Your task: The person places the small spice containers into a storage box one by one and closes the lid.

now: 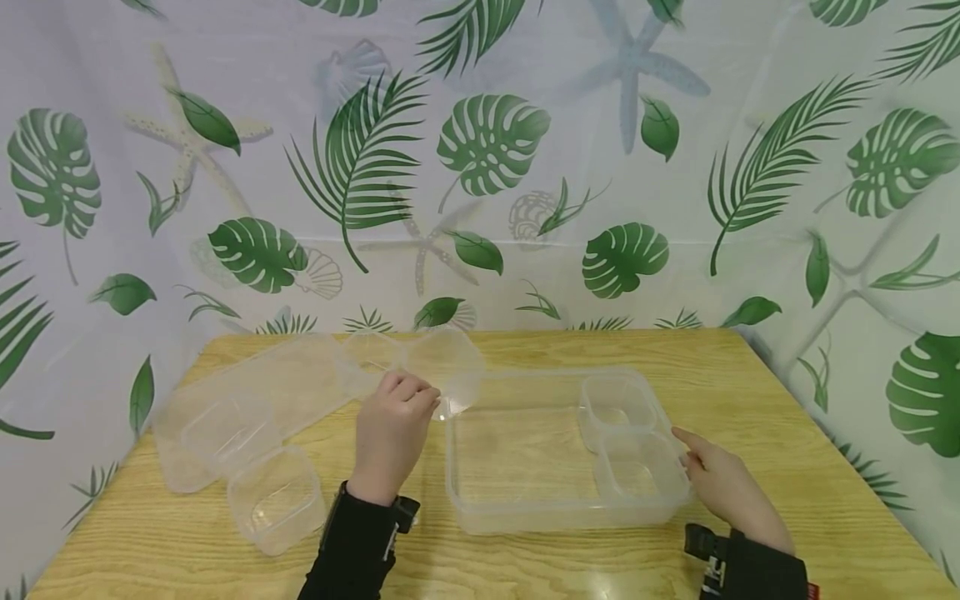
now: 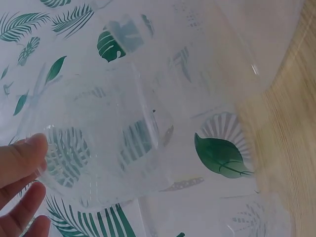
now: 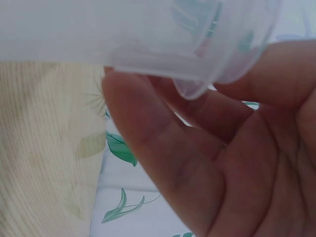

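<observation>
My left hand point(image 1: 397, 425) pinches a clear, thin plastic lid point(image 1: 450, 362) by its edge between thumb and fingers; the lid point(image 2: 106, 148) also shows in the left wrist view, tilted up and see-through. A large clear plastic food container point(image 1: 525, 518) stands in front of me. Inside it, along the right side, are two small clear containers, one at the back point(image 1: 618, 404) and one at the front point(image 1: 641, 475). My right hand point(image 1: 731, 487) grips the large container's right wall point(image 3: 158, 61), fingers at its lower edge and thumb by the rim.
To the left, a large clear lid point(image 1: 300, 375) lies on the wooden table point(image 1: 712, 367). A small clear container point(image 1: 228, 429) overlaps it, and another point(image 1: 273, 504) stands just in front. A small clear lid point(image 1: 367, 354) lies behind my left hand. A leaf-patterned cloth point(image 1: 487, 208) hangs behind the table.
</observation>
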The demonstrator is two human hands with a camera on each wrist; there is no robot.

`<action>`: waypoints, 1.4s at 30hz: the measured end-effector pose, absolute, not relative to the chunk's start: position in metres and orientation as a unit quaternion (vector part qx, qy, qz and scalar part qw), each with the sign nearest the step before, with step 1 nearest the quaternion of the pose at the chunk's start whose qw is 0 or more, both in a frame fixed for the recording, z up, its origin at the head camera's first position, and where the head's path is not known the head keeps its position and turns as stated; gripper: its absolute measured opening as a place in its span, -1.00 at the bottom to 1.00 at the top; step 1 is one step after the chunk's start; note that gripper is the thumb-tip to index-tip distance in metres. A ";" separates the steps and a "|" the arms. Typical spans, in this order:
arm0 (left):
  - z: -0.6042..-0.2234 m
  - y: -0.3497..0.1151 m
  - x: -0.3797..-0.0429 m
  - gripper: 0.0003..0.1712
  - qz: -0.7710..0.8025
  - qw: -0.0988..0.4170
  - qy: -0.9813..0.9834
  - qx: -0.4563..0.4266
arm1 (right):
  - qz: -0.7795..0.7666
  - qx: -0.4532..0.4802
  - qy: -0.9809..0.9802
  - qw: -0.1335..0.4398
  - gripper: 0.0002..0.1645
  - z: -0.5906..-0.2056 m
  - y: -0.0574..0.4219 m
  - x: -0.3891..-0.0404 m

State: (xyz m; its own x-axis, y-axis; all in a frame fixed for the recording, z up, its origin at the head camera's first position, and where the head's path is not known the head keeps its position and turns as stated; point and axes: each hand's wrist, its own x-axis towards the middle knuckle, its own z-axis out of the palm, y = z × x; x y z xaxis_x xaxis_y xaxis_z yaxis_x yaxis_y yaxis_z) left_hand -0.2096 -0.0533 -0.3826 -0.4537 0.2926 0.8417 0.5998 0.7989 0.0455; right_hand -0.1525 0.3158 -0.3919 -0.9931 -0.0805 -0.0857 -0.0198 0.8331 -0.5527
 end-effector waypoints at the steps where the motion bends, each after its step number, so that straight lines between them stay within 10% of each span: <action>1: -0.383 -0.052 -0.210 -0.91 -0.173 0.448 -0.833 -0.274 | -0.288 -0.026 0.956 0.054 -0.49 -0.392 0.316 -0.152; 42: -0.401 -0.003 -0.194 -0.96 -0.144 0.404 -0.815 -0.389 | -0.293 -0.016 0.954 0.060 -0.49 -0.391 0.314 -0.152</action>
State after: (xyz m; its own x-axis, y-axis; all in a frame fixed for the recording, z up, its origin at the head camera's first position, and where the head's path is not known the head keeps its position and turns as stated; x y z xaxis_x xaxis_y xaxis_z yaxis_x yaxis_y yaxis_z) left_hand -0.1938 -0.0026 -0.4007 -0.3708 0.5190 0.7702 0.7508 0.6556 -0.0803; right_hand -0.1518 0.3137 -0.3908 -0.9922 -0.0654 -0.1057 0.0051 0.8280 -0.5608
